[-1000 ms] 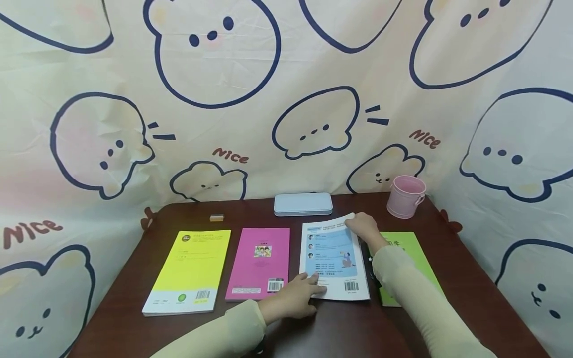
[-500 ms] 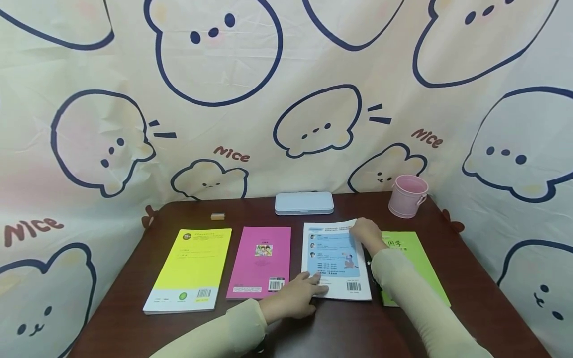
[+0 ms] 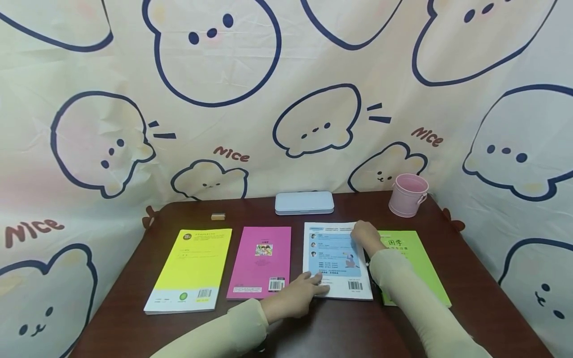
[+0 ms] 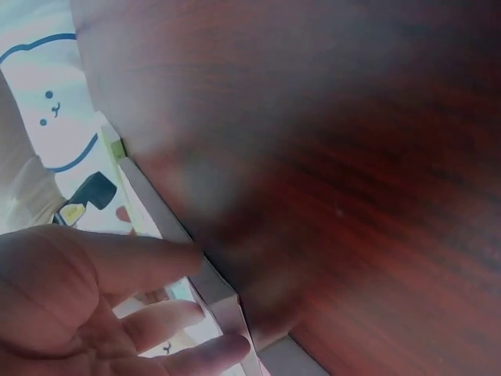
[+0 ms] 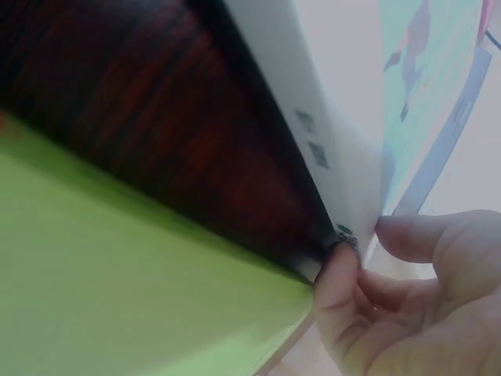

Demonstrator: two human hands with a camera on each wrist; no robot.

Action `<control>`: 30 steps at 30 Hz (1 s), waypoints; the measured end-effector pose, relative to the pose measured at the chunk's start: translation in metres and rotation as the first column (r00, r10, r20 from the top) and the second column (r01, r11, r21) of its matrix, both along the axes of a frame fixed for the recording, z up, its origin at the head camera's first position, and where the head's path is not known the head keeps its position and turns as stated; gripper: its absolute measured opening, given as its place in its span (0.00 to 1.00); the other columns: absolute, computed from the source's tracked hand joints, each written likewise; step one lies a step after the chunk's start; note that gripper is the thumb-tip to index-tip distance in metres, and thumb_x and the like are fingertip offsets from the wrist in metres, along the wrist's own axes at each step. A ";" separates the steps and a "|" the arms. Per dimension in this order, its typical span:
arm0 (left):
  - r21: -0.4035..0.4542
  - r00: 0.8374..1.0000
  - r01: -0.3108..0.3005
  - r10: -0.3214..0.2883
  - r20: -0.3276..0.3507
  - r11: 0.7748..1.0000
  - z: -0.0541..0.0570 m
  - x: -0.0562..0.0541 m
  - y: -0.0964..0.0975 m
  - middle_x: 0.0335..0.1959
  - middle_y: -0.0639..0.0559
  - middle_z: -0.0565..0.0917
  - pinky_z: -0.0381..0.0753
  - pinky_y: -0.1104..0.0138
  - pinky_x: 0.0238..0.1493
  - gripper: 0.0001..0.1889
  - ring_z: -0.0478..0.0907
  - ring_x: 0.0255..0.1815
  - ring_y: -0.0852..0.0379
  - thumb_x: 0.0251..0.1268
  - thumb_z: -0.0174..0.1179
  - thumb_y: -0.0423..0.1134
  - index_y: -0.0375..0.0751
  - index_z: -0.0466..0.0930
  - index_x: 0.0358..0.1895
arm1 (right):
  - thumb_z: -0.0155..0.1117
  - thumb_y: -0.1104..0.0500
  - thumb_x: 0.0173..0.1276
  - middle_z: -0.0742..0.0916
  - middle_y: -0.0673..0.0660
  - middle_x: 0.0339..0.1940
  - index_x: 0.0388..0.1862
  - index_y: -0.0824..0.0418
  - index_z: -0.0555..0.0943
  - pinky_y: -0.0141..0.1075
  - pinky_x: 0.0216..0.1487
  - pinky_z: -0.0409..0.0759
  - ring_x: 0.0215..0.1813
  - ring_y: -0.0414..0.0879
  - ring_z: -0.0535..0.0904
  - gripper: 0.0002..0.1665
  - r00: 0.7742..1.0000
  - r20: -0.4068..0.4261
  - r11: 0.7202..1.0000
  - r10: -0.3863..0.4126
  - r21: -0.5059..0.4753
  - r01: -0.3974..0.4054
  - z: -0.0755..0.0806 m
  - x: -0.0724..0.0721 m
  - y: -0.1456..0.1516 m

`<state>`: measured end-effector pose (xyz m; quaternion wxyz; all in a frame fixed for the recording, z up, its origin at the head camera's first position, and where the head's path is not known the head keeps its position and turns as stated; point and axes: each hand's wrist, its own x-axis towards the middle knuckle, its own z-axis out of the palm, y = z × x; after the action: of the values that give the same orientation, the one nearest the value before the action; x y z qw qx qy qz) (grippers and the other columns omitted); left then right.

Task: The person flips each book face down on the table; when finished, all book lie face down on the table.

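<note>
A white book with a blue panel [image 3: 334, 258] lies back cover up, right of centre on the table. My right hand [image 3: 368, 237] pinches its upper right edge; in the right wrist view the thumb [image 5: 411, 235] lies on the cover and curled fingers are at the side. My left hand [image 3: 295, 296] rests at its lower left corner, fingers fairly straight and spread; in the left wrist view the fingertips [image 4: 235, 346] are right at the book's edge. A green book [image 3: 414, 263] lies just right, partly under my right sleeve in the head view.
A pink book [image 3: 259, 263] and a yellow book [image 3: 192, 263] lie in a row to the left. Behind them are a small eraser [image 3: 218, 217], a pale blue pencil case [image 3: 304, 204] and a pink bucket [image 3: 407, 195]. A patterned cloth [image 3: 250, 124] hangs behind the table.
The white and blue book's upper right corner has come down, and its top edge now lies straighter. My right hand moved slightly toward me and right with it; my left hand stayed nearly still.
</note>
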<state>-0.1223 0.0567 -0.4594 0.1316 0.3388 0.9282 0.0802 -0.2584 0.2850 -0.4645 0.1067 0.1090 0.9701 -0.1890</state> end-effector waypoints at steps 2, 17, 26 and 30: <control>-0.009 1.000 0.007 -0.007 -0.017 1.000 -0.001 -0.001 0.001 0.69 0.50 0.67 0.69 0.57 0.63 0.38 0.64 0.67 0.42 0.46 0.64 0.25 0.60 0.72 0.64 | 0.55 0.64 0.64 0.80 0.64 0.39 0.46 0.71 0.78 0.45 0.40 0.75 0.39 0.55 0.74 0.15 1.000 0.001 1.000 0.005 0.020 -0.005 0.000 0.000 0.000; 0.010 0.995 0.031 -0.029 -0.095 0.999 0.007 -0.005 0.009 0.60 0.53 0.77 0.76 0.57 0.54 0.22 0.72 0.60 0.48 0.53 0.62 0.38 0.58 0.80 0.55 | 0.59 0.64 0.60 0.83 0.64 0.42 0.47 0.68 0.79 0.48 0.38 0.77 0.37 0.54 0.76 0.16 0.989 -0.141 0.996 0.049 0.075 -0.039 0.006 0.004 0.011; 0.154 0.995 0.064 -0.051 -0.085 0.986 0.015 -0.005 0.033 0.53 0.56 0.81 0.75 0.64 0.55 0.19 0.76 0.56 0.56 0.59 0.60 0.42 0.49 0.80 0.55 | 0.53 0.63 0.62 0.76 0.67 0.57 0.62 0.64 0.73 0.55 0.43 0.77 0.52 0.63 0.75 0.27 0.989 -0.149 0.996 0.005 0.093 0.009 0.012 0.010 0.050; 0.263 0.996 0.090 -0.085 -0.031 0.961 0.013 -0.001 0.047 0.52 0.55 0.81 0.74 0.67 0.56 0.20 0.76 0.56 0.58 0.59 0.59 0.39 0.45 0.78 0.57 | 0.51 0.61 0.63 0.72 0.71 0.60 0.66 0.66 0.68 0.57 0.45 0.75 0.54 0.67 0.72 0.30 0.997 -0.080 0.995 0.004 0.101 0.004 0.007 0.016 0.069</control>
<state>-0.1232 0.1039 -0.4464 0.0799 0.3947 0.8945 0.1941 -0.2425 0.3544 -0.4574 0.0620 0.1066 0.9819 -0.1438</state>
